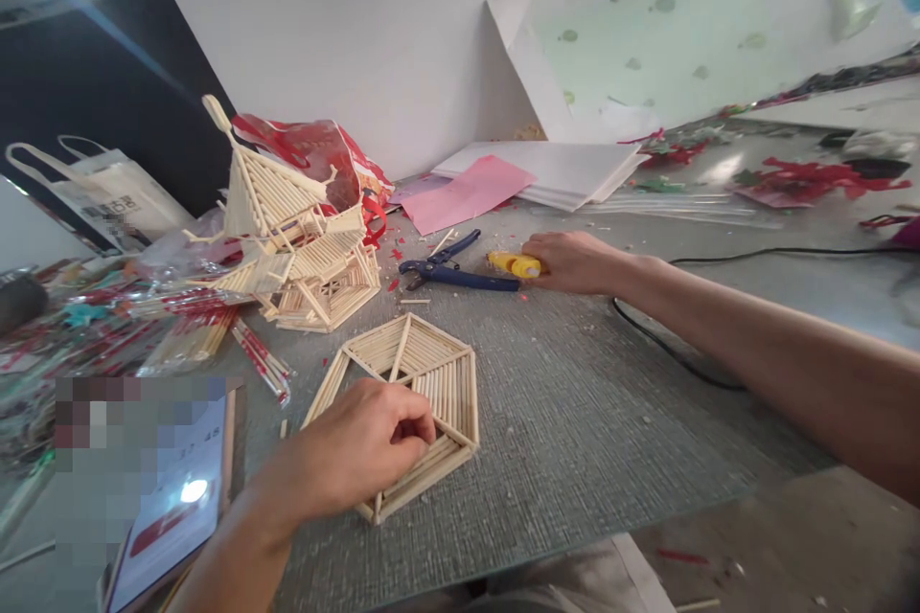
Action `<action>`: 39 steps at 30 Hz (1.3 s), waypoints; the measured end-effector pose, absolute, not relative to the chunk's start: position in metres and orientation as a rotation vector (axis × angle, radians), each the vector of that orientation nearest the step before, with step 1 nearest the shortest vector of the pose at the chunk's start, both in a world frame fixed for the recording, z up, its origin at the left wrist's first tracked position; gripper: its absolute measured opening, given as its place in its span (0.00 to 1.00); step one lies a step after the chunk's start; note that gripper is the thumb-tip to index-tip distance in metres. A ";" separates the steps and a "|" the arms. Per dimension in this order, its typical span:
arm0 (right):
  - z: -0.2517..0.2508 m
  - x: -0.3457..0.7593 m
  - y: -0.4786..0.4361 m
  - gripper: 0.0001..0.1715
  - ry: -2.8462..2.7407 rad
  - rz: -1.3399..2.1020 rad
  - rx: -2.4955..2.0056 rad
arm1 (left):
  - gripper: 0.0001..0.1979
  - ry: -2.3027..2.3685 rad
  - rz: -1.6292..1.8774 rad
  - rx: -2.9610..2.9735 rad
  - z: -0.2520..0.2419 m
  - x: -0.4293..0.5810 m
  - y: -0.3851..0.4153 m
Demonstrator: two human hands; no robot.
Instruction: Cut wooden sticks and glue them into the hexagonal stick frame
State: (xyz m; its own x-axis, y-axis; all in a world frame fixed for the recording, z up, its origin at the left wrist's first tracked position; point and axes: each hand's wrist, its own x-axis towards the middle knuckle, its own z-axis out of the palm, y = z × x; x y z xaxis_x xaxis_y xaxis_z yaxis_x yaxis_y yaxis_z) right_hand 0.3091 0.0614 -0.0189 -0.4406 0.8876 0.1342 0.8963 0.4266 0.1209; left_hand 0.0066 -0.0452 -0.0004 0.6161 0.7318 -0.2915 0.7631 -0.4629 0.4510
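Note:
My left hand [366, 445] is over a flat, many-sided panel of wooden sticks [446, 383]. Its fingers are curled together at the panel's inner edge; what they pinch, if anything, is hidden. Thin sticks fill several of the panel's wedge sections, and dark gaps show near its centre. Farther off, my right arm reaches forward, and my right hand [575, 261] is closed round a yellow glue gun [514, 264] lying low over the table. Just left of it rest blue-handled pliers [460, 276], their handles spread.
A pagoda-like stick model [287, 220] stands behind the panel at left. Packaged sticks [208, 316] and a tablet [172, 488] lie at left. Pink paper [471, 192] and white boards [575, 168] are at the back. A black cord [668, 359] passes under my right arm.

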 end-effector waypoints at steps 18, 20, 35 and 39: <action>-0.016 0.308 0.057 0.16 -2.610 -0.226 -1.600 | 0.09 1.181 -0.085 2.268 -0.003 0.009 -0.042; -0.015 0.309 0.057 0.16 -2.611 -0.232 -1.604 | 0.10 1.177 -0.078 2.271 -0.003 0.009 -0.042; -0.017 0.310 0.061 0.17 -2.629 -0.260 -1.638 | 0.10 1.181 -0.094 2.254 -0.005 0.007 -0.044; -0.014 0.308 0.057 0.16 -2.649 -0.236 -1.671 | 0.10 1.179 -0.108 2.258 -0.004 0.007 -0.044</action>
